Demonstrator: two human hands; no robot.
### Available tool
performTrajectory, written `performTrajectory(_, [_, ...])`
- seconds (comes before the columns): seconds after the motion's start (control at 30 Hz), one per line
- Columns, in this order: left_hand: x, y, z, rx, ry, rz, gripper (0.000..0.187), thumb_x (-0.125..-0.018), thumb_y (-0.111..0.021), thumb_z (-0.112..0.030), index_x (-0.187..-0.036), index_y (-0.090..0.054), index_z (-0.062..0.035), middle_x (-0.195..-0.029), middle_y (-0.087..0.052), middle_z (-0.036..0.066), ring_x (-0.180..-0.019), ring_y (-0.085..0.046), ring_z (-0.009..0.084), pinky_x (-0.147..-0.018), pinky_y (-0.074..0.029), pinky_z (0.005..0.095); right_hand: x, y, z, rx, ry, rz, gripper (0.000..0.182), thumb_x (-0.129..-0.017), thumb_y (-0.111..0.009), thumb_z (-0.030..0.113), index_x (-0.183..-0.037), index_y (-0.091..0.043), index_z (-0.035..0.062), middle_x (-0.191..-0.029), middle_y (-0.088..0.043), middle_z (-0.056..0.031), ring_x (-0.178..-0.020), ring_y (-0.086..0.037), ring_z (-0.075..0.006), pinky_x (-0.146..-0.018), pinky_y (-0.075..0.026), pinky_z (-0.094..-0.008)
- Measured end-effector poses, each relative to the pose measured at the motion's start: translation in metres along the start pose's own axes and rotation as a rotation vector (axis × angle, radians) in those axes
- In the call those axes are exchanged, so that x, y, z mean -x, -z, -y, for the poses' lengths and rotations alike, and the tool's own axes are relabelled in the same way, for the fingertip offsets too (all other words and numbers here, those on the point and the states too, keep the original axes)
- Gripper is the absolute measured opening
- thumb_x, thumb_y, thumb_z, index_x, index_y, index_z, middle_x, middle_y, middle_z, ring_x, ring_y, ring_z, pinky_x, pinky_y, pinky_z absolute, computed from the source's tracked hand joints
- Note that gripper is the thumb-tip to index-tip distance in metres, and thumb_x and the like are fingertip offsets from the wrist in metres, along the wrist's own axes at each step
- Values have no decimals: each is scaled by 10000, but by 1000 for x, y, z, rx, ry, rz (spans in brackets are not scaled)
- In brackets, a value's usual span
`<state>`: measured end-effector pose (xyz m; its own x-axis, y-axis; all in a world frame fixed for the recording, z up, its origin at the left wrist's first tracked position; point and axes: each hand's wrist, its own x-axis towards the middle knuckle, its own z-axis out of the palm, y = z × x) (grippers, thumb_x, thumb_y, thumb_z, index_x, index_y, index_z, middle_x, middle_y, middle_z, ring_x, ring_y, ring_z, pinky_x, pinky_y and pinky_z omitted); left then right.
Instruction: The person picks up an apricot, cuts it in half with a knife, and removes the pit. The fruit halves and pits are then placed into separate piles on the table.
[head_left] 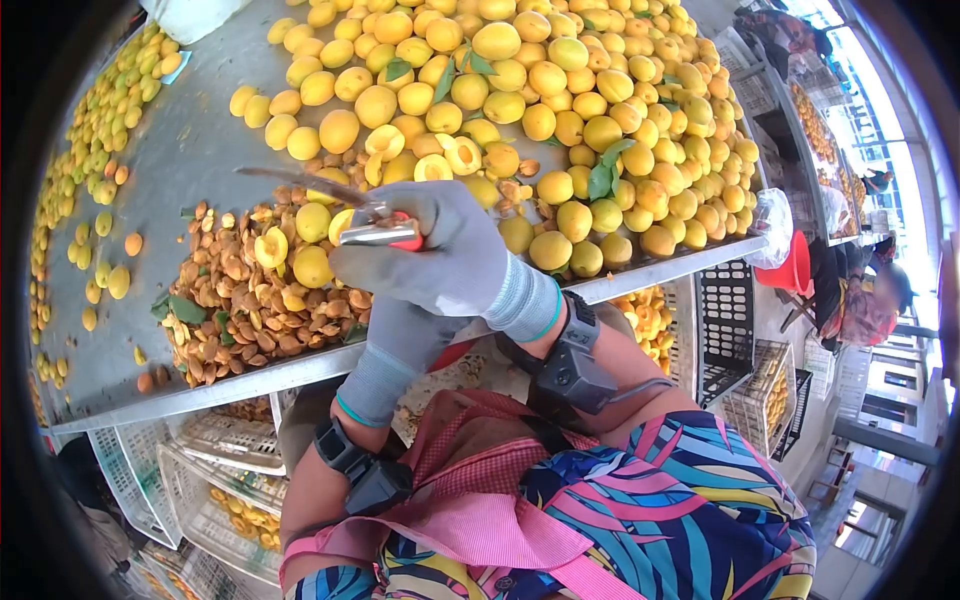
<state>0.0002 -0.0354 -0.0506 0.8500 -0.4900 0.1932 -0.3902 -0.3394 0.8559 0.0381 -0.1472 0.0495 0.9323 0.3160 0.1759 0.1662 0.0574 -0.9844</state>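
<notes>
Steel table; two gloved hands, one knife, countless apricots

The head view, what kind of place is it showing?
Most likely a fruit-processing workshop where apricot-like fruit is pitted by hand. A long metal table carries a big heap of yellow fruit and a pile of brown pits, with plastic crates stacked underneath. The gloved right hand grips a knife.
</notes>
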Motion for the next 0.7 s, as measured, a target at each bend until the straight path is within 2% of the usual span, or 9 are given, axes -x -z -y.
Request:
performTrajectory(0.03, [-4, -1, 0, -429, -237, -70, 403, -758, -748, -138, -1112, -599, -14, -1015, -678, 71, -897, -649, 160, -781, -499, 277, -2, -2, -5, -78, 26, -19, 247, -798, -716, 197, -878, -642, -25, -692, -613, -12, -668, -519, -29, -586, -437, -211])
performTrajectory(0.07, [-4, 0, -2, -430, -239, -67, 403, -758, -748, -138, -1112, -599, -14, -1015, -678, 71, -897, -649, 160, -781, -499, 277, -2, -3, -7, -157, 51, -37, 258, -798, -716, 204, -887, -645, -27, -697, -620, -14, -676, -525, -29, -594, -442, -212])
performTrajectory(0.13, [-5, 6, -12, 419, 273, 36, 388, -773, -744, -145, -1108, -604, -10, -1035, -676, 68, -903, -643, 150, -785, -495, 275, 1, 1, -5, -125, -2, -75, 245, -804, -710, 190, -896, -646, -28, -704, -620, -2, -683, -527, -19, -601, -445, -209])
performTrajectory(0.2, [-8, 11, -22, 540, 323, 48, 364, -784, -736, -139, -1100, -609, -9, -1028, -678, 69, -904, -640, 142, -786, -494, 275, 1, 4, -5, -204, -87, -82, 227, -819, -698, 178, -898, -649, -29, -710, -619, 11, -680, -530, -15, -594, -443, -206])
performTrajectory(0.23, [-9, 12, -24, 659, 372, 59, 341, -794, -727, -132, -1091, -614, -8, -1022, -680, 71, -904, -638, 135, -787, -494, 274, -1, 6, -7, -392, -64, -65, 208, -832, -688, 174, -895, -657, -22, -702, -608, 22, -667, -534, -20, -582, -437, -206])
performTrajectory(0.37, [-10, 12, -21, 637, 343, 55, 280, -813, -707, -108, -1062, -630, -4, -999, -686, 55, -901, -631, 119, -791, -491, 270, -3, 9, -12, -569, -158, -79, 208, -837, -685, 188, -891, -664, -12, -685, -597, 20, -656, -540, -32, -573, -435, -213])
performTrajectory(0.43, [-9, 14, -24, 883, 393, 52, 256, -812, -706, -96, -1044, -642, -8, -989, -687, 42, -895, -628, 112, -790, -490, 271, -6, 2, -15, -339, -64, -105, 199, -842, -680, 193, -879, -669, -3, -682, -593, 22, -646, -533, -32, -567, -430, -215])
performTrajectory(0.57, [-10, 14, -22, 791, 348, 34, 256, -818, -698, -89, -1055, -640, -9, -1001, -681, 30, -889, -620, 101, -794, -485, 267, -5, 7, -16, -370, -16, -95, 224, -855, -665, 225, -809, -651, 5, -652, -579, 24, -611, -492, -28, -540, -402, -210])
performTrajectory(0.7, [-11, 20, -23, 682, 298, 122, 263, -822, -695, -94, -1063, -638, -8, -997, -672, 23, -885, -606, 96, -798, -476, 260, 0, 11, -14, -446, -40, -75, 266, -873, -654, 260, -759, -626, 21, -644, -569, 26, -599, -481, -30, -527, -386, -208])
